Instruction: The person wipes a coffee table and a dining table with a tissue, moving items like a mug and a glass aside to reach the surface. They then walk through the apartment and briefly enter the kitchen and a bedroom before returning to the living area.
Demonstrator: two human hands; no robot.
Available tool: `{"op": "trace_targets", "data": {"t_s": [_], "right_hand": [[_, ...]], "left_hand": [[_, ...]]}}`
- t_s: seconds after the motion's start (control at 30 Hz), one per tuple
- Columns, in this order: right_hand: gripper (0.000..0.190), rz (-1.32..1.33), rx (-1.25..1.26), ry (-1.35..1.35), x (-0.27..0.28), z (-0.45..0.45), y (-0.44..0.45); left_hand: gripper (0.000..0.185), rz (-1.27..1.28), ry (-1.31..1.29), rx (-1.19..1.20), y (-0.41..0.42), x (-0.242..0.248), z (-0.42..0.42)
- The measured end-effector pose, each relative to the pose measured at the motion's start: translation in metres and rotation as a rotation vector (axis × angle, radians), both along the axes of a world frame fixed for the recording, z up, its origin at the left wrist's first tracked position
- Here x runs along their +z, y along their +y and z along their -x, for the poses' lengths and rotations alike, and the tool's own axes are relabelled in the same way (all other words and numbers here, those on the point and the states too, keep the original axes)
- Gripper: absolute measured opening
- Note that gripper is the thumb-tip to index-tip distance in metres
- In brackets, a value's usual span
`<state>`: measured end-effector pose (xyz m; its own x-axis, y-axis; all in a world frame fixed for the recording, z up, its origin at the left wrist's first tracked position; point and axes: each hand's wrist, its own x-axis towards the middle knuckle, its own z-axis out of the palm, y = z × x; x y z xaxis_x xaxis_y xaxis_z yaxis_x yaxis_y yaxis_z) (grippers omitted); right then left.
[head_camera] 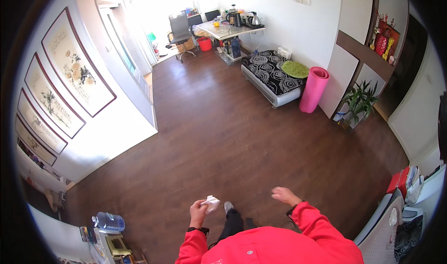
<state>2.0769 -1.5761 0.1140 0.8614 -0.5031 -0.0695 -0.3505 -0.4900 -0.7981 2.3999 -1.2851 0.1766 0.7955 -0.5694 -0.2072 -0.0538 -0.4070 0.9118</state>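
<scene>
My left hand [198, 213], low in the picture and left of my body, grips a crumpled white tissue [211, 204] between thumb and fingers. The tissue sticks out to the right of the fingertips, above the dark wood floor. My right hand [284, 195] is held out in front on the other side, with its fingers curled. It looks slightly blurred, and nothing shows in it. Both arms are in red sleeves with dark bands at the wrists. One foot in a light grey covering [228, 206] shows on the floor between the hands.
Ahead stand a low upholstered bench [269, 72], a rolled pink mat [314, 89] and a potted plant [361, 101]. A table [223, 30] with kettles and an office chair [179, 28] are farther back. A water bottle [110, 222] lies at lower left; a sofa [380, 225] is at lower right.
</scene>
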Motion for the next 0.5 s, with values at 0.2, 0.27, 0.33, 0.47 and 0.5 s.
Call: {"op": "trace_targets", "data": {"t_s": [0.2, 0.27, 0.33, 0.47, 0.5], "right_hand": [[0.046, 0.061, 0.382, -0.112, 0.115, -0.249, -0.053], [0.047, 0.038, 0.395, -0.167, 0.134, -0.307, -0.066], [0.047, 0.086, 0.402, -0.219, 0.141, -0.347, -0.083], [0.045, 0.143, 0.272, -0.252, 0.145, -0.416, -0.147], [0.045, 0.158, 0.213, -0.222, 0.145, -0.43, -0.168]], "left_hand": [[0.021, 0.072, 0.035, -0.237, -0.142, 0.017, -0.084], [0.022, 0.166, 0.154, -0.242, -0.191, 0.022, -0.126], [0.026, 0.13, 0.234, -0.26, -0.234, 0.03, -0.169], [0.03, 0.178, 0.404, -0.26, -0.319, 0.052, -0.241], [0.03, 0.21, 0.444, -0.266, -0.344, 0.056, -0.256]]}}
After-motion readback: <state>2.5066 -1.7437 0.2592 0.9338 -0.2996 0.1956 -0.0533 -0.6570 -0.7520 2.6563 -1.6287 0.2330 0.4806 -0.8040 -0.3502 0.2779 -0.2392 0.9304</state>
